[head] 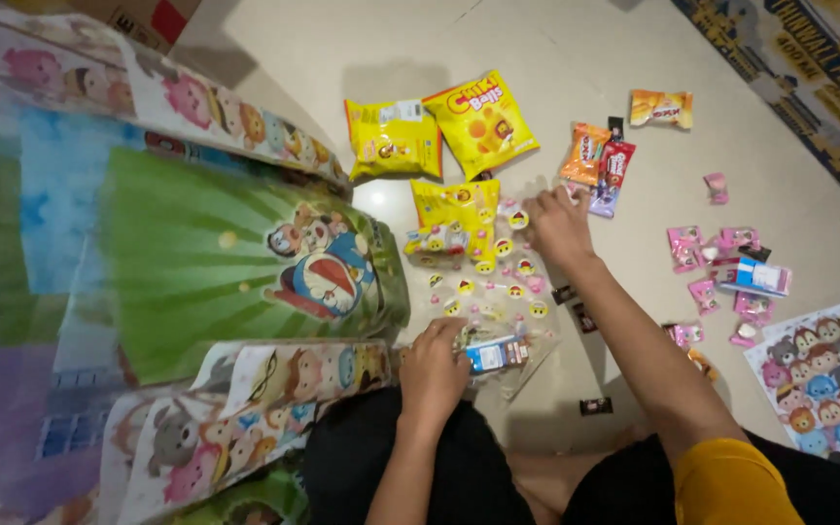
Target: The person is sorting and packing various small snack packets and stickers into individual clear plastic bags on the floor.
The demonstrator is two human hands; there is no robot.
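Note:
A clear plastic bag printed with small yellow and pink faces lies on the pale floor in front of me. A yellow snack pack and a small blue-and-white carton sit inside it. My left hand grips the bag's near end beside the carton. My right hand reaches forward and rests on the bag's far end, fingers spread over it, close to an orange and a red snack pack.
Two yellow snack bags lie beyond the bag, an orange wrapper further right. Pink sweets and a small blue box are scattered on the right. Cartoon-printed bags pile up on the left; a printed sheet lies at right.

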